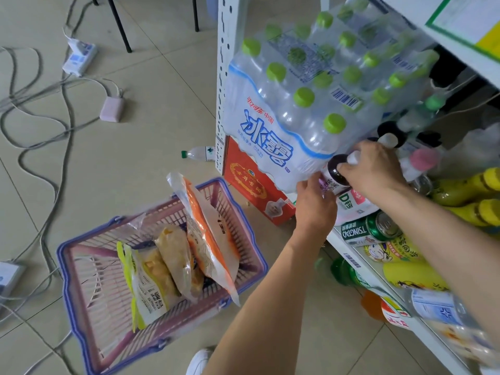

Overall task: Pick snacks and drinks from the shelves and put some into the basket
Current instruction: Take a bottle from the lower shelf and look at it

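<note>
Fingers (341, 167) of the right hand (374, 171) curl round the dark cap of a small bottle (334, 177) at the shelf's (359, 269) front edge, apparently lifting it out. The left hand (315, 204) grips the bottle's lower body, likely steadying it. A shrink-wrapped water pack (297, 104) crowds in from above; a green can (370, 231) lies just below. The basket (81, 288) sits on the floor, left of the shelf, with three snack bags (173, 263) inside. Cables (40, 125) trail nearby.

Single head view, looks steeply down and forward, close to shelf (359, 269) front edge (right side of frame), basket (81, 269) on floor (151, 125) lower left.
</note>
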